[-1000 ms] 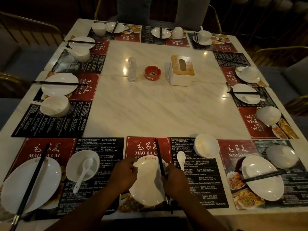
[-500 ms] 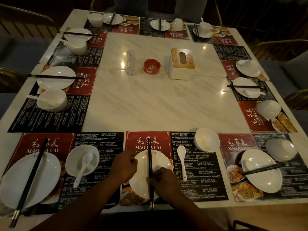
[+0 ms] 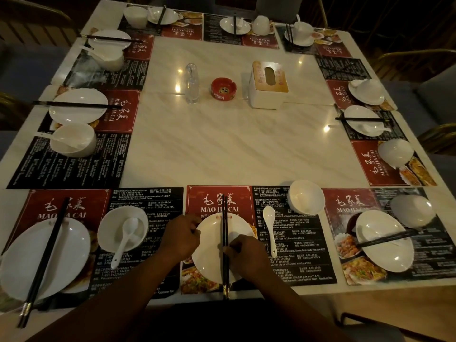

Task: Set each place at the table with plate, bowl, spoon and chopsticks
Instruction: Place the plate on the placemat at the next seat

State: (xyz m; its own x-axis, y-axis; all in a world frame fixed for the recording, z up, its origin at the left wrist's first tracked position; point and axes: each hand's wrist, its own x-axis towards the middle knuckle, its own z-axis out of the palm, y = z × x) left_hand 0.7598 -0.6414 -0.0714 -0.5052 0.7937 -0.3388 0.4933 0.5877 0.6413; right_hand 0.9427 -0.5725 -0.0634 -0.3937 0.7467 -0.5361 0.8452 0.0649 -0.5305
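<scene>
I am viewing the near middle place through the head camera. The left hand (image 3: 181, 236) is gripping the left rim of the plate (image 3: 209, 257), with its fingers curled over the edge. The right hand (image 3: 243, 253) is pinching the chopsticks (image 3: 225, 218) at about mid-length, fingers curled round them. The chopsticks are lying side by side across the middle of the plate, pointing away from me, and their near ends are overhanging the near rim. The plate is sitting on the placemat (image 3: 219, 197). The spoon (image 3: 270, 225) is lying on the placemat just right of the plate, not touching it, with its scoop end farthest from me. The bowl (image 3: 306, 197) is standing mouth up beyond the spoon, at the mat's far right corner. At the centre of the table (image 3: 234, 149) I am noting an ashtray (image 3: 223, 88), a tissue box (image 3: 269, 85) and a clear bottle (image 3: 192, 82).
</scene>
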